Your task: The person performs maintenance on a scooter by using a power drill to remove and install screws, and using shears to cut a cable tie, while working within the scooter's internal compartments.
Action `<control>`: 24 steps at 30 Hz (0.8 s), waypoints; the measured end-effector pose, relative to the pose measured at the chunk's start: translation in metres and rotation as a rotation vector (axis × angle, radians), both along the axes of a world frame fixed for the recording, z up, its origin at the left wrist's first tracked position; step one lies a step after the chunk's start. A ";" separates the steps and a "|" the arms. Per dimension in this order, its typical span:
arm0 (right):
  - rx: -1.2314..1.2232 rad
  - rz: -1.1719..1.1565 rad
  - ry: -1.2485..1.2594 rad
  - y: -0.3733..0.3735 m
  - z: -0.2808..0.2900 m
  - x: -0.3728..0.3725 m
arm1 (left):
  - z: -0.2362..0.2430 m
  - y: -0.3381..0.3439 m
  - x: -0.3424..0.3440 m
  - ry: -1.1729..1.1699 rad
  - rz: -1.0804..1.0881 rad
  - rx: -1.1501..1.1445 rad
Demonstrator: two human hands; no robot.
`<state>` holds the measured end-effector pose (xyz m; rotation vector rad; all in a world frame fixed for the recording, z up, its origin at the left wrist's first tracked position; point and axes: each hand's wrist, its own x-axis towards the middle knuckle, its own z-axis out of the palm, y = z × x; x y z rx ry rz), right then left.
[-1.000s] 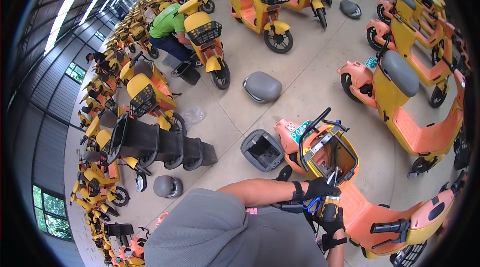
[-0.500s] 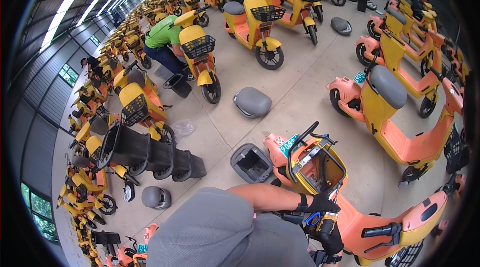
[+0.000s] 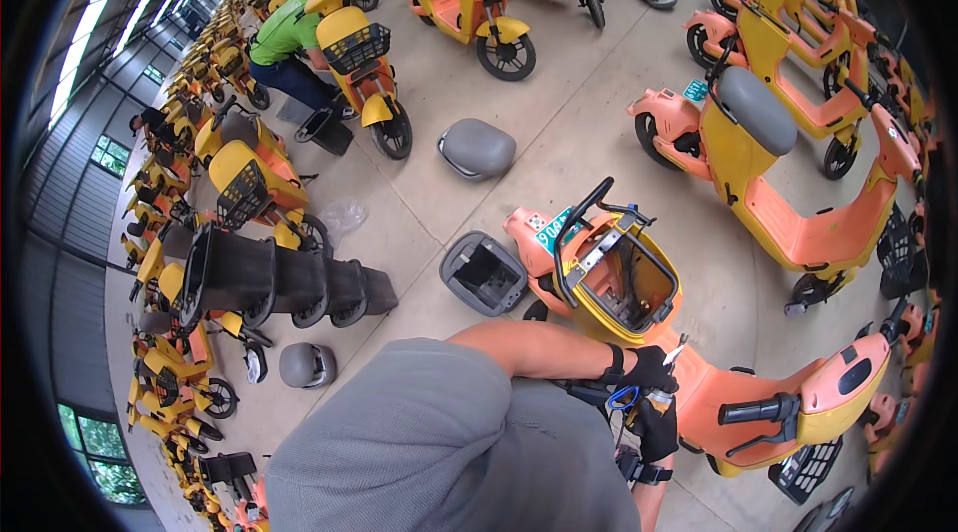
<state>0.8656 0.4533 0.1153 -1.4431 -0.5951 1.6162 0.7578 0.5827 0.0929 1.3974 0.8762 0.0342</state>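
My left hand (image 3: pixel 649 370), in a black fingerless glove, is closed around a small pale tool with a metal tip (image 3: pixel 677 352). Directly below it my right hand (image 3: pixel 654 432), also gloved, grips a yellow power tool (image 3: pixel 659 399), partly hidden by my left hand. Blue-handled scissors (image 3: pixel 624 397) sit beside both hands. Just beyond them is a yellow and pink scooter (image 3: pixel 718 402) with its seat off, showing an open compartment (image 3: pixel 624 282) with a black rim and metal parts inside.
Several scooters (image 3: pixel 758 183) stand in rows around me. On the floor are a grey seat (image 3: pixel 476 148), a dark seat base (image 3: pixel 484 272), stacked black bins (image 3: pixel 289 282) and a plastic bag (image 3: pixel 341 220). A person in green (image 3: pixel 279 33) bends at a scooter; another person (image 3: pixel 150 121) is further left.
The view has shifted, so the scooters and floor items sit higher and further left. My hands stay together by the scooter, with the pale tool's tip now clearer beside it.
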 end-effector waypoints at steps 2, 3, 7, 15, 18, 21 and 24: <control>-0.018 -0.031 -0.018 -0.005 -0.005 0.003 | 0.005 -0.001 0.004 -0.014 -0.070 -0.001; -0.009 -0.034 -0.042 -0.008 -0.005 0.004 | 0.011 -0.001 0.004 -0.002 -0.136 0.037; -0.070 -0.040 0.016 0.002 -0.024 0.019 | 0.015 0.014 -0.003 0.065 -0.155 0.048; -0.128 -0.371 0.081 -0.007 -0.101 0.048 | -0.012 0.078 -0.145 0.021 0.078 0.006; -0.119 -0.442 0.083 -0.011 -0.139 0.058 | -0.029 0.069 -0.220 0.446 0.371 -0.061; -0.183 -0.435 0.129 -0.007 -0.172 0.067 | -0.065 0.017 -0.324 0.653 0.604 -0.196; -0.207 -0.382 0.107 -0.001 -0.201 0.073 | -0.087 -0.072 -0.411 0.855 0.850 -0.543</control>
